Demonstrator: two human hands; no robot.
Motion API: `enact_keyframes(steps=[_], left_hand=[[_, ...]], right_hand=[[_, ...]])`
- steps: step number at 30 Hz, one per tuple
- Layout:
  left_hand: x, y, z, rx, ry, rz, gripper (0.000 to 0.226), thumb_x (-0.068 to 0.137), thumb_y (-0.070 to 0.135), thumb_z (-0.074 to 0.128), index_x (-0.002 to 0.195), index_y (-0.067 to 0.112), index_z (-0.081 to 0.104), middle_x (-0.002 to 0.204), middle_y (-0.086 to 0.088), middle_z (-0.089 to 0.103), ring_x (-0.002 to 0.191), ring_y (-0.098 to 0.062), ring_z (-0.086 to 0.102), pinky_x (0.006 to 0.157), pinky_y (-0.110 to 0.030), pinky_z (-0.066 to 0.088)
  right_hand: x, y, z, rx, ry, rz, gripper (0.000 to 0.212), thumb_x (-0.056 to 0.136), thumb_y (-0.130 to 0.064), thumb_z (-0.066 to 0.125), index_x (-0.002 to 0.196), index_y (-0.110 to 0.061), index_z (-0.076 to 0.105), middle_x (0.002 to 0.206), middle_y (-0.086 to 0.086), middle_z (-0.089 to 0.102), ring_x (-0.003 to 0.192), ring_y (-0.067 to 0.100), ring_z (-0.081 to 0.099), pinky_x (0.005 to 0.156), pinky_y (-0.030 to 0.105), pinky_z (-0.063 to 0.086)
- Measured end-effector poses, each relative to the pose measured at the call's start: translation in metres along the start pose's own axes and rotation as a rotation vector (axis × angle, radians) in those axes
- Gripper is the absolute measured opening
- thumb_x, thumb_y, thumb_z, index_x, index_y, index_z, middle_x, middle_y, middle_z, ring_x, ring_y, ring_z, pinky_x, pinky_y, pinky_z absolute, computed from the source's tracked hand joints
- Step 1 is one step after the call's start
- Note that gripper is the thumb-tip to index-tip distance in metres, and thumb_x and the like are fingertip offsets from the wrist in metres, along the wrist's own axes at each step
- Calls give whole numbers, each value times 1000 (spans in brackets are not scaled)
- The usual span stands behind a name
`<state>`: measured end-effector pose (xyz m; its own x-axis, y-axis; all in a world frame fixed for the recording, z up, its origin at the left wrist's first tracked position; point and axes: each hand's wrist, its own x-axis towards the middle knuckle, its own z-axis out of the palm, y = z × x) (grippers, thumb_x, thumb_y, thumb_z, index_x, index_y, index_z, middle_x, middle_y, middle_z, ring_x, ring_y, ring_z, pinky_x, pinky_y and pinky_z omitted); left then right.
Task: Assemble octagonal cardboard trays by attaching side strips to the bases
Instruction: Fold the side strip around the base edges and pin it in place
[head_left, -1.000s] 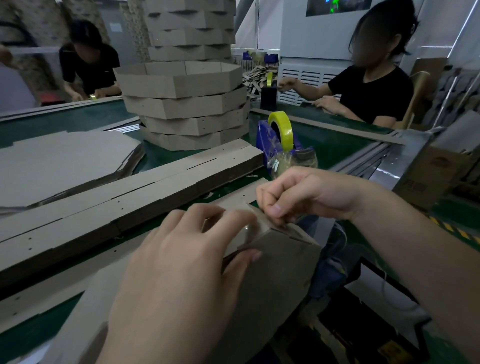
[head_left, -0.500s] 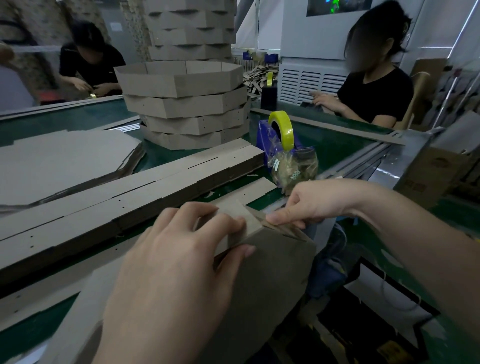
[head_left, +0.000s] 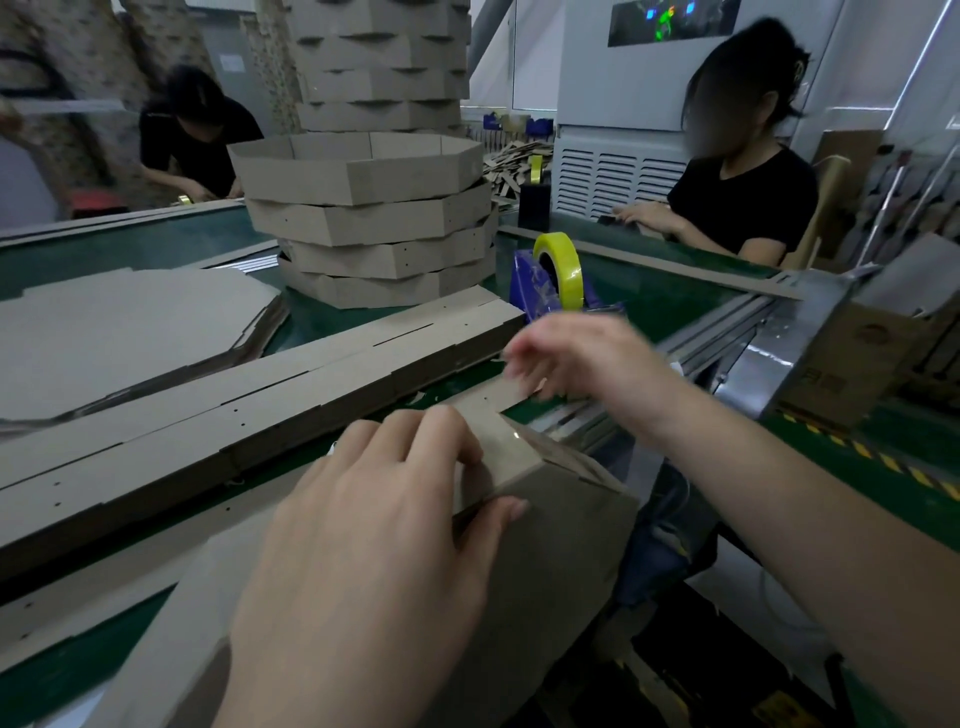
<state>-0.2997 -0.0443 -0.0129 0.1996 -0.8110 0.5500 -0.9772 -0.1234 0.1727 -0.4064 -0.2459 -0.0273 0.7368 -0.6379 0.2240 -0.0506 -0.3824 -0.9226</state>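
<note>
Now that the right hand (head_left: 576, 358) has left the tray corner it was pressing half a second ago, the left hand (head_left: 374, 545) alone holds the joint.

Head view:
- The unfinished tray (head_left: 550, 551) stands tilted at the near edge of the table (head_left: 654, 296), directly below the camera.
- The left hand grips its upper corner, with the fingers curled over the side strip (head_left: 493, 410) and the thumb pressed on the outer face.
- The right hand hangs above the table, between the tray and the tape roll (head_left: 560, 265) on its blue dispenser (head_left: 524, 283). It is motion-blurred. Its fingers appear loosely apart, with nothing seen between them.
- A glossy patch on the held corner suggests tape is already laid there.

Judgement: this corner is likely fixed, and the right hand is heading for another length of tape. More joints probably remain.

Behind lie loose strips (head_left: 249, 400), flat bases (head_left: 124, 327) and a stack of finished trays (head_left: 374, 223).
</note>
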Motion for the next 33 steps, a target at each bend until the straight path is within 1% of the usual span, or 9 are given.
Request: enact_keyframes(steps=[2,4,6,9,11,15,21,25,33], left_hand=[[-1,1,0,-2,15,7,29,66,55,64,77,31,52,74,13,59,65,-17,59,57,-8,20],[-1,2,0,-2,25,17,29,66,55,63,77,30,52,73,13,58,65,-17,58,57,-8,19],[-1,3,0,-2,24,28,29,66,55,63,77,30,51,73,13,58,66,-17,58,52,-12,22],[-1,5,1,-5,23,40,29,66,56,63,76,31,52,74,14,58,67,-16,59,49,-21,32],[-1,5,1,-8,18,41,29,66,57,62,77,32,52,75,15,58,67,-15,58,48,-21,34],[0,3,1,-4,12,22,29,66,58,61,77,33,52,75,15,58,66,-15,58,51,-11,22],[-1,2,2,-15,15,35,28,66,56,62,78,32,52,77,14,60,69,-16,60,50,-18,31],[1,1,2,-5,13,35,29,65,56,62,78,32,53,76,14,60,66,-16,59,54,-9,21],[-1,1,2,-16,32,35,29,65,55,63,78,31,53,76,13,59,67,-18,60,49,-20,29]], right_hand=[[12,6,-27,-153,523,-87,18,96,-19,54,84,-21,67,78,-9,67,71,3,60,64,19,48],[27,14,-56,-492,784,31,16,94,-29,56,89,-17,67,96,0,66,87,14,60,75,30,47],[41,22,-74,-544,644,326,32,93,-41,53,94,-14,70,106,10,64,88,26,58,78,37,46],[51,26,-77,-309,450,572,33,88,-49,60,89,-18,70,83,4,53,60,15,41,53,27,32],[58,31,-78,-187,464,577,27,83,-40,68,87,-14,68,74,2,43,51,11,27,45,25,21],[64,33,-76,126,524,639,8,82,-20,69,81,-13,64,72,-2,47,43,6,18,35,18,17],[68,18,-73,244,614,712,15,80,-26,73,67,-19,70,60,-8,35,45,5,25,47,18,33],[67,17,-66,285,687,598,15,81,-21,73,70,-18,63,60,-6,39,55,7,33,57,24,41],[16,47,-44,449,666,16,39,87,0,60,51,-13,63,48,-7,50,56,8,49,82,34,48]])
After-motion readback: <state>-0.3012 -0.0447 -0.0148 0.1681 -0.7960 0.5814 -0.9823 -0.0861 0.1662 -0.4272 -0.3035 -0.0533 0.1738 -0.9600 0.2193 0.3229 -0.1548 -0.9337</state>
